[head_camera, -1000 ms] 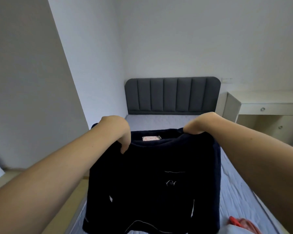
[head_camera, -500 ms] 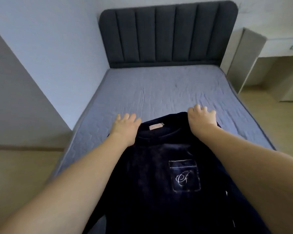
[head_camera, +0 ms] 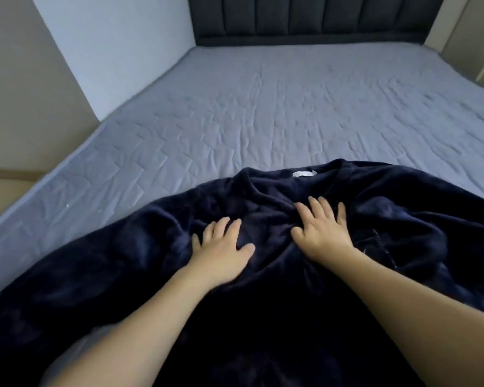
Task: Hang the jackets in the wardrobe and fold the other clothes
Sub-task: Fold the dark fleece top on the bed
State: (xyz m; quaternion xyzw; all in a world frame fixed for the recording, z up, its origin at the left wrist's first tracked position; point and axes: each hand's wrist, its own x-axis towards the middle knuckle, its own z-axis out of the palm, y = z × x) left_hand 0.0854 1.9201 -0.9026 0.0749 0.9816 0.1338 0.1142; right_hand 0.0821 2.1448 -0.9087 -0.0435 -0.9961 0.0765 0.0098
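A dark navy fleece top (head_camera: 140, 247) lies spread front-up on the near part of the bed, its collar and white neck label (head_camera: 303, 173) pointing toward the headboard. My left hand (head_camera: 221, 247) rests flat on the chest area, fingers straight and spread. My right hand (head_camera: 322, 233) presses flat on the fabric just below the collar, fingers also spread. The cloth is wrinkled between the two hands. A stitched chest pocket (head_camera: 375, 241) shows to the right of my right hand. The hem is out of view.
The bed (head_camera: 263, 107) has a light blue quilted cover and a dark grey padded headboard (head_camera: 305, 18) at the far end. A white wall (head_camera: 109, 46) runs along the bed's left side. Pale furniture (head_camera: 470, 37) stands at the far right.
I held the top up by its shoulders, then laid it down on the bed. Both hands let go of the shoulders and moved inward onto the chest, now flat.
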